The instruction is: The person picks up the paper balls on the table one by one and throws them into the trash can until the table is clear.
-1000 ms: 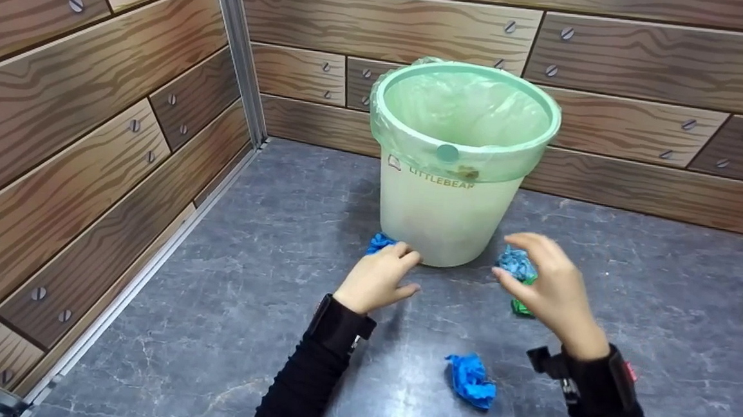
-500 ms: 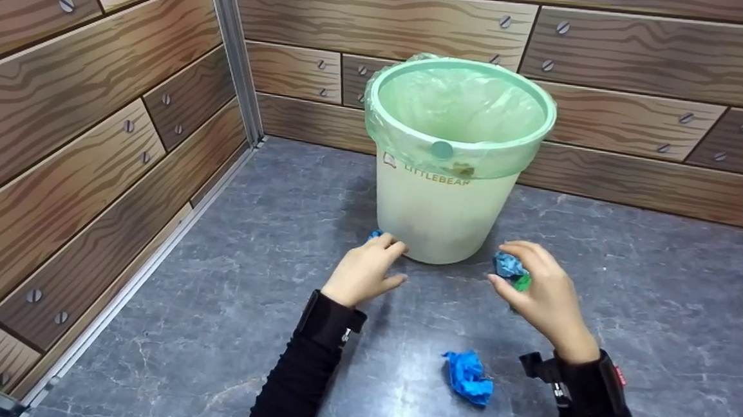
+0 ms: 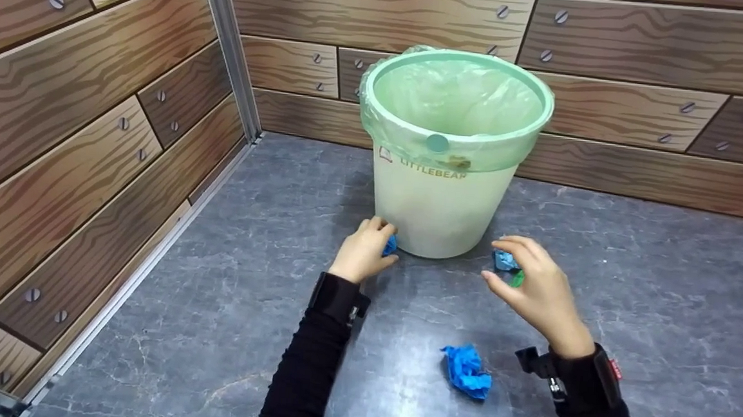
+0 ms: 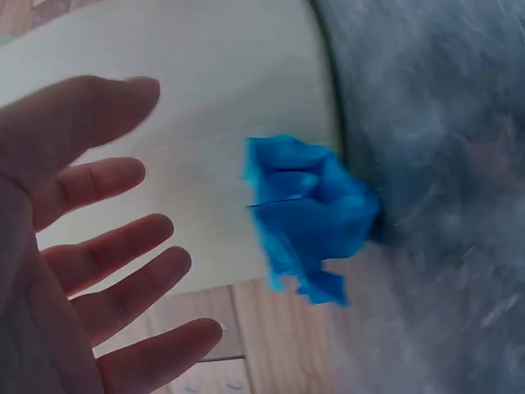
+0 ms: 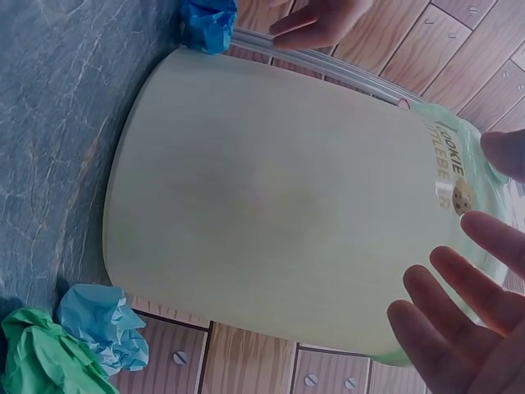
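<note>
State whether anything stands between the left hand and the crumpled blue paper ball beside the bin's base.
Nothing visible does. The left hand is open, fingers spread, with a clear gap to the crumpled blue paper ball, which lies on the grey floor against the pale plastic bin.

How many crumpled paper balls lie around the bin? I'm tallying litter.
4: blue ball by the left hand, light-blue ball and green ball by the right hand, blue ball nearer. Others may hide behind the bin.

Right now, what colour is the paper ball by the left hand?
Bright blue paper ball, clearest in the left wrist view.
</note>
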A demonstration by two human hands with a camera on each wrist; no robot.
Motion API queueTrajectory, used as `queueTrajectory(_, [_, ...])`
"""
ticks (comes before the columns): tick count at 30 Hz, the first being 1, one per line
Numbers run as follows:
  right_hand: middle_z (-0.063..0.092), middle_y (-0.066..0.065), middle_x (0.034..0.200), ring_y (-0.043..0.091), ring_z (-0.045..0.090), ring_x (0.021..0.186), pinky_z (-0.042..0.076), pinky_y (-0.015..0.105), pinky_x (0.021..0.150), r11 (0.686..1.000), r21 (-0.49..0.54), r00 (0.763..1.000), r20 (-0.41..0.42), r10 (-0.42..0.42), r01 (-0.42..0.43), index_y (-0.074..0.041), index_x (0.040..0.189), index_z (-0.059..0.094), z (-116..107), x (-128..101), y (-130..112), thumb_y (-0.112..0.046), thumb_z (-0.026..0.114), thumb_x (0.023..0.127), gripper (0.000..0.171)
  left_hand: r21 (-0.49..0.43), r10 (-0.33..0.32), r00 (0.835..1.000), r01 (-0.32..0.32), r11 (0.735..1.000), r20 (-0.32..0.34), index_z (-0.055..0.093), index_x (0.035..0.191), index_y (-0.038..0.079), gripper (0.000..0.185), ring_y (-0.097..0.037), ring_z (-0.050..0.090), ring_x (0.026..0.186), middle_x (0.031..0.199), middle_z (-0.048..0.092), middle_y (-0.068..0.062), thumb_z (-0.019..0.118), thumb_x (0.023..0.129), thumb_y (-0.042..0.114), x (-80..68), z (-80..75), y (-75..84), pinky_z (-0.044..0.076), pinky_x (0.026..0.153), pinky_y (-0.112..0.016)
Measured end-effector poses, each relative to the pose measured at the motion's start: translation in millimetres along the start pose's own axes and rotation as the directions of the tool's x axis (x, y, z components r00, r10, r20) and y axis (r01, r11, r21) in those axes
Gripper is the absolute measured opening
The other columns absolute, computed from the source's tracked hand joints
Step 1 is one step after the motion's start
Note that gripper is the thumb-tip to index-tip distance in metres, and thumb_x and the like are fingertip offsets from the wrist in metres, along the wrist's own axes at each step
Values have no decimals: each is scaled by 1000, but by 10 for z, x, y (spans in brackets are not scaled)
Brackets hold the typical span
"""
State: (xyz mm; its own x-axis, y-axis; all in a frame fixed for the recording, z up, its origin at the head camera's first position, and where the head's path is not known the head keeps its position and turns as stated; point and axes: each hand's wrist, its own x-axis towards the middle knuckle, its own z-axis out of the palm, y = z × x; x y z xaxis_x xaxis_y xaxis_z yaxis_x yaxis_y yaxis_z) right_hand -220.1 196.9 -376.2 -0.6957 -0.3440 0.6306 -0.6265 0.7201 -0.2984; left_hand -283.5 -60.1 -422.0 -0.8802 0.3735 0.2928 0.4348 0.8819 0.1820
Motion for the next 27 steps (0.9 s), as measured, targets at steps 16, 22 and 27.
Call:
queueTrajectory(16, [45,3,103,17,42,92,37,31,70,1000,3,1000,19,-12,11,-10,101,51,19,-27,-22,-29,59,67,40,-18,-49,994,51,999,102,48,105,15,47,-25,39,89,101,43,-6,66,62,23,145,170,-74,40,64,-35])
queueTrajectory(22, [45,2,104,16,42,92,37,29,71,1000,-6,1000,30,-6,6,-10,101,51,10,-28,-37,-29,59,67,40,-15,-46,997,47,999,60,45,99,14,45,-25,41,85,99,45,-5,67,60,16,149,196,-91,41,59,-36])
queueTrajectory(27, [45,1,104,15,42,92,37,28,71,1000,-7,999,33,-4,5,-11,102,51,12,-36,-44,-30,58,67,40,-6,-53,998,54,999,33,44,96,15,43,-25,41,81,95,44,-5,67,59,11,141,221,-104,41,54,-36])
